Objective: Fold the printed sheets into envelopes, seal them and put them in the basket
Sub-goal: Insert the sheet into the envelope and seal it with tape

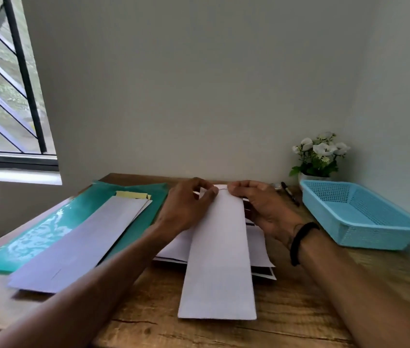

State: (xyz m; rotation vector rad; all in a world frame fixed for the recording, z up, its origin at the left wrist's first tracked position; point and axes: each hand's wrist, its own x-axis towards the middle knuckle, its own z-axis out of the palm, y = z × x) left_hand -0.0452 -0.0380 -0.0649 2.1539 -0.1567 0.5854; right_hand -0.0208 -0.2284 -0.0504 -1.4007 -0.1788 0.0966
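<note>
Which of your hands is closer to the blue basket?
Right. The right hand pinches the envelope's far end beside the blue basket; the left hand sits farther off across the envelope.

a long white envelope point(217, 257) lies lengthwise over loose printed sheets point(258, 247), with the empty blue basket point(359, 214) well to its right.

Your envelope point(217, 257) lies lengthwise at counter point(299, 310) ctr, on top of a sheet stack point(259, 243), w/ both hands point(189, 204) at its far end. Left of it: folder point(48, 234) w/ more envelopes point(81, 244) on it. Far right: basket point(359, 217), plant point(317, 156) behind it, pen point(290, 193) btwn basket & hands.
</note>
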